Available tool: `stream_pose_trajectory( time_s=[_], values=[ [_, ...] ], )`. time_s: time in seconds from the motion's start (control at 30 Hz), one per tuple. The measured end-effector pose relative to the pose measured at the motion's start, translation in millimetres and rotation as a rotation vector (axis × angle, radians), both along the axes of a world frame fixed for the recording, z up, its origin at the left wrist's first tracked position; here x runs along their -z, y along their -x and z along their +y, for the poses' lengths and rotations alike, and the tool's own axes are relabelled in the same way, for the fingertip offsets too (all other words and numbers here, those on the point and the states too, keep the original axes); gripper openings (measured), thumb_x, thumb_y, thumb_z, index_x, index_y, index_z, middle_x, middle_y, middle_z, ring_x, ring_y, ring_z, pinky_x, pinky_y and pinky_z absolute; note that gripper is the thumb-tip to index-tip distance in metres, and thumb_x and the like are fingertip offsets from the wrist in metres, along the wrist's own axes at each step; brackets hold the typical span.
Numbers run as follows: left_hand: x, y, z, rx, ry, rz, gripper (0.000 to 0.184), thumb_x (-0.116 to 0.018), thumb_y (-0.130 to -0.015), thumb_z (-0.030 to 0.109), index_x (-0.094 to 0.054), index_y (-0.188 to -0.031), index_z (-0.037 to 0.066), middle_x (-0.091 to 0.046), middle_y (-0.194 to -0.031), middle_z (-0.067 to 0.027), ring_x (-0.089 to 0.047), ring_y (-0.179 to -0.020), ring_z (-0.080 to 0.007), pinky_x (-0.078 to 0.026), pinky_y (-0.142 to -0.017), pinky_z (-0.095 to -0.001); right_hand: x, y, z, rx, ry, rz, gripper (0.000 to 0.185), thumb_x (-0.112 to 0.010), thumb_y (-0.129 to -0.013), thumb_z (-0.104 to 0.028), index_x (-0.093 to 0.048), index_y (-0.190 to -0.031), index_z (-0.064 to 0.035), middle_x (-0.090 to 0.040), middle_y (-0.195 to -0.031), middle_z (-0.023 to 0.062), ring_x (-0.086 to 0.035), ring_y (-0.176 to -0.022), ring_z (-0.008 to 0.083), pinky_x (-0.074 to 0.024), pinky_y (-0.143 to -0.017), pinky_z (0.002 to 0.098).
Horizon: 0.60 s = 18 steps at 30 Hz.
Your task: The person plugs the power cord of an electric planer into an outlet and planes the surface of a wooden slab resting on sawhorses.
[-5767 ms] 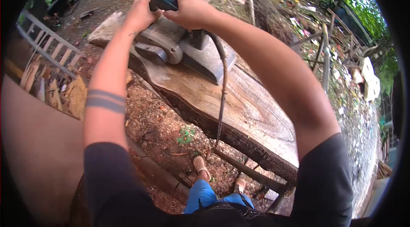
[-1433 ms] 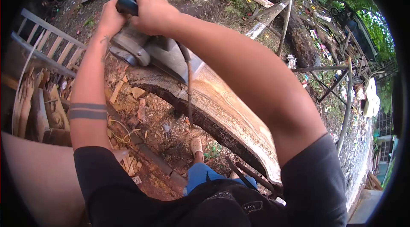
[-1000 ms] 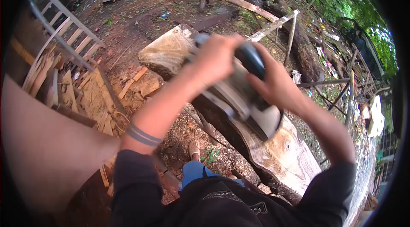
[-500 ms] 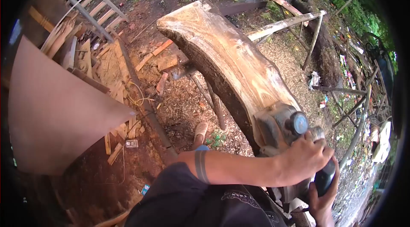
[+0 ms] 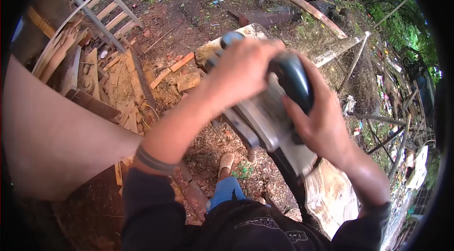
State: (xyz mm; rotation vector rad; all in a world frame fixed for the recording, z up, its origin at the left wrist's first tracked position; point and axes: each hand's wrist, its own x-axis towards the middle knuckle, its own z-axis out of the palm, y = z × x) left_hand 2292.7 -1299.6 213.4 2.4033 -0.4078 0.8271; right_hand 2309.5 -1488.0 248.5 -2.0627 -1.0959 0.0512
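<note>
An electric hand planer (image 5: 272, 118), blurred by motion, rides over a thick, wavy-edged wooden slab (image 5: 331, 194). My left hand (image 5: 246, 69) is closed on the front part of the planer, just behind its round blue knob (image 5: 231, 39); the fingers' undersides are hidden. My right hand (image 5: 319, 114) wraps round the dark rear handle (image 5: 297, 83). Most of the slab's middle is covered by the tool and my arms. Its pale near end shows below my right forearm, and a bit of its far end shows beyond the knob.
Offcuts and boards (image 5: 97, 71) are heaped at the left near a metal ladder (image 5: 106, 7). A large smooth beige surface (image 5: 56, 137) blocks the lower left. Wood chips cover the ground by my foot (image 5: 226, 162). A pole frame (image 5: 354, 59) stands at the right.
Both hands and the planer have moved from the slab's near end up toward its far end. My left arm is stretched further forward, and the near end of the slab is now uncovered.
</note>
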Motion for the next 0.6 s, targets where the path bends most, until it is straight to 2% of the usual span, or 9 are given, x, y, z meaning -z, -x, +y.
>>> stream_pose_trajectory(
  time_s=[0.03, 0.07, 0.17, 0.23, 0.3, 0.37, 0.4, 0.5, 0.6],
  values=[
    [-1, -8, 21, -0.023, -0.038, -0.003, 0.029, -0.065, -0.065, -0.003, -0.064, -0.093, 0.006, -0.067, -0.084, -0.0161, -0.067, -0.081, -0.0344, -0.054, -0.077, -0.0415, 5, -9, 20, -0.020, -0.055, -0.087, 0.062, -0.061, -0.081, -0.004, -0.034, -0.137, -0.0030, -0.061, -0.101, 0.0315, -0.062, -0.094, 0.0452, -0.0511, -0.080, 0.0458],
    [-1, -16, 40, -0.027, -0.013, 0.039, 0.031, -0.064, -0.065, -0.004, -0.064, -0.095, 0.006, -0.067, -0.084, -0.0173, -0.066, -0.081, -0.0347, -0.053, -0.076, -0.0418, 1, -14, 38, -0.027, -0.064, -0.003, 0.058, -0.060, -0.081, -0.005, -0.037, -0.134, -0.0019, -0.061, -0.101, 0.0316, -0.061, -0.095, 0.0457, -0.0501, -0.083, 0.0469],
    [0, -39, 90, -0.083, 0.025, 0.086, 0.034, -0.062, -0.065, -0.004, -0.065, -0.098, 0.006, -0.066, -0.083, -0.0196, -0.066, -0.081, -0.0355, -0.052, -0.074, -0.0411, 7, -38, 90, 0.006, -0.041, -0.027, 0.059, -0.062, -0.081, -0.012, -0.039, -0.134, -0.0009, -0.061, -0.108, 0.0290, -0.060, -0.105, 0.0407, -0.0474, -0.091, 0.0423],
    [1, -51, 120, -0.116, 0.032, 0.068, 0.032, -0.062, -0.066, -0.003, -0.066, -0.097, 0.006, -0.067, -0.085, -0.0188, -0.066, -0.082, -0.0351, -0.052, -0.072, -0.0397, 18, -55, 123, 0.042, -0.019, -0.117, 0.058, -0.061, -0.081, -0.016, -0.039, -0.132, -0.0007, -0.062, -0.104, 0.0294, -0.061, -0.100, 0.0425, -0.0491, -0.088, 0.0447],
    [6, -60, 141, -0.190, 0.081, 0.054, 0.029, -0.064, -0.067, -0.001, -0.066, -0.095, 0.006, -0.068, -0.085, -0.0171, -0.068, -0.080, -0.0301, -0.051, -0.072, -0.0362, 14, -61, 144, 0.066, 0.020, -0.142, 0.058, -0.061, -0.081, -0.020, -0.040, -0.132, -0.0023, -0.062, -0.103, 0.0294, -0.062, -0.097, 0.0427, -0.0498, -0.086, 0.0464],
    [-3, -58, 146, -0.174, 0.041, 0.119, 0.027, -0.066, -0.072, 0.002, -0.065, -0.099, 0.004, -0.068, -0.081, -0.0053, -0.058, -0.076, -0.0089, -0.048, -0.069, -0.0298, 1, -61, 154, 0.080, 0.120, -0.038, 0.059, -0.062, -0.080, -0.022, -0.040, -0.132, -0.0051, -0.062, -0.102, 0.0296, -0.062, -0.096, 0.0431, -0.0503, -0.085, 0.0466],
    [3, -64, 154, -0.169, 0.075, 0.132, 0.023, -0.067, -0.074, 0.004, -0.066, -0.097, 0.005, -0.067, -0.080, -0.0041, -0.055, -0.076, -0.0080, -0.047, -0.071, -0.0285, -3, -57, 153, 0.087, 0.126, -0.040, 0.059, -0.062, -0.080, -0.022, -0.040, -0.132, -0.0057, -0.062, -0.102, 0.0297, -0.062, -0.096, 0.0433, -0.0504, -0.085, 0.0466],
    [-6, -49, 122, -0.233, 0.073, 0.158, 0.027, -0.064, -0.070, -0.003, -0.066, -0.096, 0.005, -0.069, -0.085, -0.0123, -0.064, -0.079, -0.0152, -0.049, -0.073, -0.0312, 1, -48, 131, 0.072, 0.099, -0.043, 0.059, -0.062, -0.079, -0.023, -0.039, -0.132, -0.0075, -0.062, -0.102, 0.0299, -0.062, -0.096, 0.0439, -0.0507, -0.084, 0.0466],
    [1, -16, 61, -0.247, 0.059, 0.147, 0.041, -0.061, -0.068, -0.007, -0.066, -0.107, 0.007, -0.069, -0.097, -0.0150, -0.067, -0.090, -0.0215, -0.049, -0.081, -0.0309, 8, -23, 69, 0.021, 0.075, -0.009, 0.061, -0.061, -0.079, -0.020, -0.037, -0.134, -0.0078, -0.062, -0.102, 0.0304, -0.062, -0.093, 0.0443, -0.0505, -0.083, 0.0472]
  ],
)
